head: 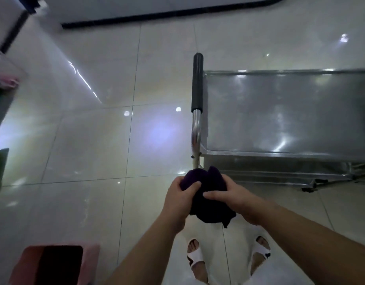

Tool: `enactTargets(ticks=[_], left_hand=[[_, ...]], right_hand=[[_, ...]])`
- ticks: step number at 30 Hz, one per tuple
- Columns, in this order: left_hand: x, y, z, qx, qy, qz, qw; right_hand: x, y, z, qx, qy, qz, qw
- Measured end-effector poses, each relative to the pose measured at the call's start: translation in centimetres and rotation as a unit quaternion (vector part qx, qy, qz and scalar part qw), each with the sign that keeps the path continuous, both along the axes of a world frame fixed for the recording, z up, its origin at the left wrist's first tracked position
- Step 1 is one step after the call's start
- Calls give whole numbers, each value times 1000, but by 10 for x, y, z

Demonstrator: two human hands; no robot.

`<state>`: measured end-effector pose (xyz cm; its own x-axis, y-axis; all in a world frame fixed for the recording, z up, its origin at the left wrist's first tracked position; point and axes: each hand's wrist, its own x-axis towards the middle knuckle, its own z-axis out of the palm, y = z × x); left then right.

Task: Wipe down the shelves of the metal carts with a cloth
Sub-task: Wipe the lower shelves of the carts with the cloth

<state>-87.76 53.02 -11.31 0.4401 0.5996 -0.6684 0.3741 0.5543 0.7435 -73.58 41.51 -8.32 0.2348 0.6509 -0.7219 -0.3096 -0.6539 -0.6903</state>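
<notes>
A dark purple cloth (208, 194) is bunched up in front of me, below the cart's near left corner. My left hand (178, 199) grips its left side and my right hand (232, 197) grips its right side; part of the cloth hangs down between them. The metal cart (286, 112) stands to the right, its shiny top shelf bare and seen from above. Its handle with a black grip (197, 83) rises at the cart's left end, just beyond the cloth. A lower shelf edge (259, 173) shows beneath the top one.
Glossy pale floor tiles (95, 130) spread to the left and ahead. A pink bin with a dark opening (54, 264) sits at the bottom left. My feet in white sandals (195, 258) are below the hands. Dark furniture edges (1, 99) line the far left.
</notes>
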Motion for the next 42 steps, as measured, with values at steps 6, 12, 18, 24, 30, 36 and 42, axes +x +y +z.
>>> enactTargets(ticks=[6, 12, 18, 24, 30, 36, 42], left_hand=[[38, 21, 50, 51, -21, -11, 998], [94, 40, 82, 78, -32, -15, 996], [129, 51, 94, 84, -18, 51, 995], [139, 67, 84, 75, 7, 58, 996], [146, 117, 72, 106, 49, 20, 993], [160, 188, 71, 139, 59, -28, 988], [146, 222, 48, 144, 125, -162, 968]], right_hand=[[30, 3, 36, 25, -70, -34, 997], [98, 14, 50, 7, -102, -61, 993], [160, 28, 60, 36, -55, -94, 993], [181, 44, 38, 26, -34, -86, 995], [179, 75, 15, 0, -50, -58, 997], [169, 116, 9, 0, -4, -122, 993], [150, 132, -9, -84, -106, -69, 988]])
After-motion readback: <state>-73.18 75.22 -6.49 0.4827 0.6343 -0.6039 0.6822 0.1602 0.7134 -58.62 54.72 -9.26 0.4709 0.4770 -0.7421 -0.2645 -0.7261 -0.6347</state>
